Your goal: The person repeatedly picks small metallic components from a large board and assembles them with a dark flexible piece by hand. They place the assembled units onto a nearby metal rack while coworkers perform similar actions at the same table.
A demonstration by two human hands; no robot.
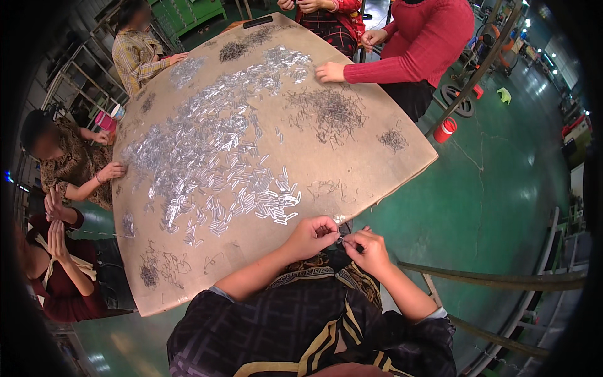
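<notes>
In the head view, the left hand (314, 237) and the right hand (369, 251) are near each other, just beside the near edge of the table (377, 169). In each hand, thumb and forefinger are pinched together on a small shiny piece (340, 239), which lies between the two hands; its exact shape is too small to tell. Farther, to the left, many flat silver pieces (207, 132) are spread across the table. To their right lies a loose heap of dark wires (336, 113). At the far side, a co-worker's hand (331, 72) rests on the table.
</notes>
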